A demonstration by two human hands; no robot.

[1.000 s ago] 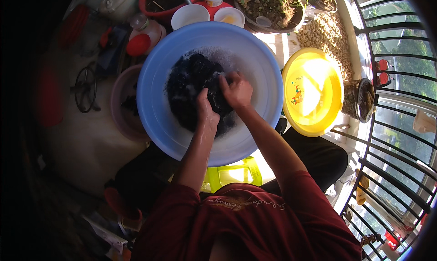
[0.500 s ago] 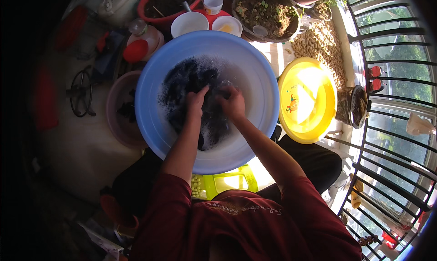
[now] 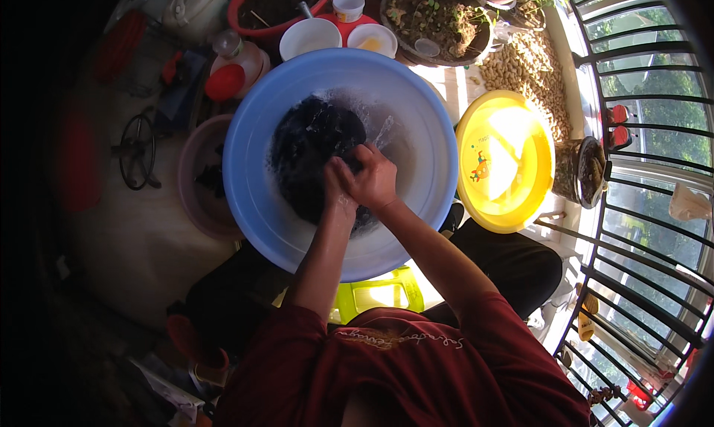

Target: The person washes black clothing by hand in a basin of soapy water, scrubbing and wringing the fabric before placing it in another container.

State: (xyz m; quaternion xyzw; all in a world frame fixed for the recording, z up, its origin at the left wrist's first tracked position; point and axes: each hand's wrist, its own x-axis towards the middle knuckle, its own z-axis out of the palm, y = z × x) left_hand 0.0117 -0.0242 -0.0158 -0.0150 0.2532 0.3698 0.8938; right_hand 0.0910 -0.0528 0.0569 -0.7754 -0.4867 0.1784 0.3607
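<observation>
A large blue basin sits before me with sudsy water and a bunched black cloth inside. Over the cloth's right part, my two hands are pressed together. My right hand is closed, its fingers curled against the other hand, with dark cloth under them. My left hand is closed too, resting on the cloth, its fingers partly hidden. Both seem to grip a fold of the cloth between them. Water splashes up just beyond the right hand.
Right of the basin stands a sunlit yellow basin; a pink basin with dark cloth is at left. White bowls, plant pots and a red scoop lie beyond. Peanuts spread near the barred window.
My hands, apart over the cloth before, have come together and moved slightly nearer to me. The black cloth is bunched more compactly, and water is splashing.
</observation>
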